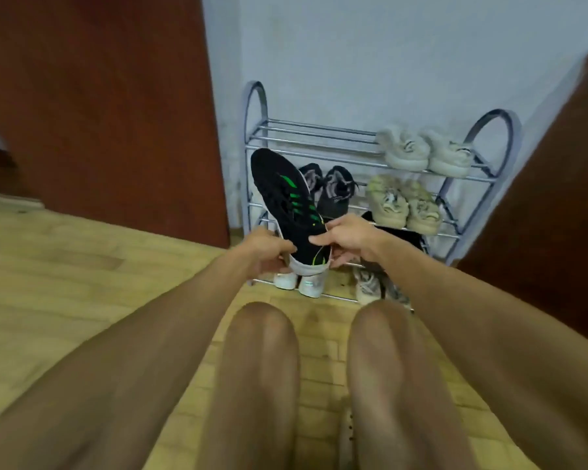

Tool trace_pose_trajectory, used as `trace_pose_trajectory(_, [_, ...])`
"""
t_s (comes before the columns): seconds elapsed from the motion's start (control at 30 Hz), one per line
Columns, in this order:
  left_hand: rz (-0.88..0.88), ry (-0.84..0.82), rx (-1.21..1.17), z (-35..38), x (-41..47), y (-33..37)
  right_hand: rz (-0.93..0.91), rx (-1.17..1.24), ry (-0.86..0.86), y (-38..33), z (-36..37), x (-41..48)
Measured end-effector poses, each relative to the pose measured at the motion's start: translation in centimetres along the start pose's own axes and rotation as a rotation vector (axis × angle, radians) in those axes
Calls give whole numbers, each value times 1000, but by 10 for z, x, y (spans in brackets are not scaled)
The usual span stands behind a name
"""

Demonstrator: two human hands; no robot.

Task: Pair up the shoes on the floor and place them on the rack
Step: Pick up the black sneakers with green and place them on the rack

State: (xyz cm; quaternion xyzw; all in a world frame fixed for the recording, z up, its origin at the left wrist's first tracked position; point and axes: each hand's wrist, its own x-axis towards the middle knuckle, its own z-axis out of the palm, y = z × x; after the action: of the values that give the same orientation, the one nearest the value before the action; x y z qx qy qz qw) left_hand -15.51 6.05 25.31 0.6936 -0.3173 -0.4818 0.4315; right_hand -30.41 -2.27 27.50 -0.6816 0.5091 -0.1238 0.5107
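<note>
- Left hand (269, 249) and right hand (345, 237) both closed around the heel of a black-soled shoe (287, 198).
- Beyond the grip: metal shoe rack (319, 137).
- Below it: white sneakers (299, 283).

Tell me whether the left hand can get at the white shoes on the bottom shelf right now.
Probably not yet: the left hand is gripping the black-soled shoe, though the white shoes sit just below, unobstructed.
</note>
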Motion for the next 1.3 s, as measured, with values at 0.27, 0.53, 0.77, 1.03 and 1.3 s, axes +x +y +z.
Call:
trace_pose_trajectory(0.27, [-84,-98,112,-151,14,-89,56,-168,-82,-43,143,74])
trace_pose_trajectory(0.53, [-386,58,622,-243,89,-216,188,-194,-199,3,259,163])
trace_pose_trajectory(0.77, [-479,160,939,-288,141,-316,290,-108,-217,60,307,209])
trace_pose_trajectory(1.03, [-631,249,884,-265,143,-348,373,-76,-226,90,287,225])
trace_pose_trajectory(1.3, [-794,404,463,-186,106,-368,407,-116,-254,99,271,208])
